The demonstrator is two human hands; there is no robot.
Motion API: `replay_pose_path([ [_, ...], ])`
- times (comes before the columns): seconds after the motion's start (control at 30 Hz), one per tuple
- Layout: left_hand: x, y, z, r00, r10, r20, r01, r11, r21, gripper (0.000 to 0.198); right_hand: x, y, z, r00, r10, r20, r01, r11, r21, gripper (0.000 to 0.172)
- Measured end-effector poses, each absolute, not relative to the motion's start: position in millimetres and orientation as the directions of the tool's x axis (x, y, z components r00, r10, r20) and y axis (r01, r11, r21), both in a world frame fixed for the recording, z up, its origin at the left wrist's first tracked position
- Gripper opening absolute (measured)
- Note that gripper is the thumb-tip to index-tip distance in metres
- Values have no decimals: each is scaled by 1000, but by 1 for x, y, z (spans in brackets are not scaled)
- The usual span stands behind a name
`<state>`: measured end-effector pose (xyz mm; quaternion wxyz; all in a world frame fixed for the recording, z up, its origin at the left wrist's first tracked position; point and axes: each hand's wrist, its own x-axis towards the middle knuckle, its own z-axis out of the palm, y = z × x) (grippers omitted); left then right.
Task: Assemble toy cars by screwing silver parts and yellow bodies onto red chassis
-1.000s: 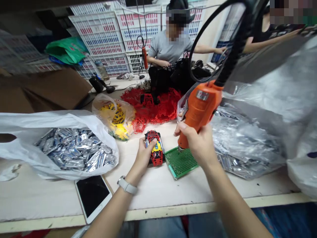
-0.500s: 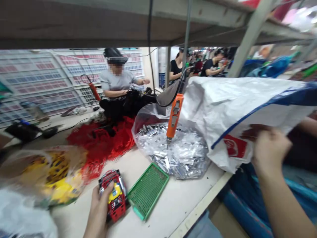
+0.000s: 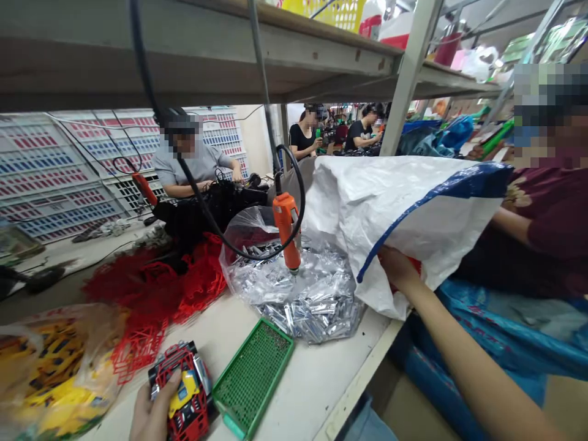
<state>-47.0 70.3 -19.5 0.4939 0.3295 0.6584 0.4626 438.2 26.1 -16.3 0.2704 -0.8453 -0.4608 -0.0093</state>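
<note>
Our left hand point(image 3: 149, 410) sits at the near edge of the worktop point(image 3: 312, 380), curled round a small toy car point(image 3: 184, 398) with a yellow body in a red plastic cage, thumb laid over its roof. Just right of the car lies a green perforated plastic tray point(image 3: 252, 376). Farther back an orange electric screwdriver point(image 3: 287, 229) hangs on its black cable, in neither hand, above a clear bag of silver foil packets point(image 3: 303, 294). At the worktop's right edge our right hand point(image 3: 397, 269) meets the mouth of a white woven sack point(image 3: 404, 208) with a blue stripe. Its fingers are hidden by the fabric, so we cannot tell whether they grip. We judge this a fetching step, the car steadied meanwhile. A next move calls for the right hand to come clear of the sack's edge.
</note>
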Motion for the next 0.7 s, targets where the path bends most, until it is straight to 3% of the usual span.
replay_pose_path([
  [0.37,-44,67,-14,-261,889,-375,-66,372,926,22,426,-20,-3,577,729,368,798,-407,-445,50],
  [0.57,-47,68,-16,-241,890,-386,-90,376,922,28,421,-21,-4,528,719,452,825,-308,-473,41],
  [0.7,-47,67,-19,-235,909,-344,-97,331,939,30,418,-20,1,451,665,596,876,-203,-437,29],
])
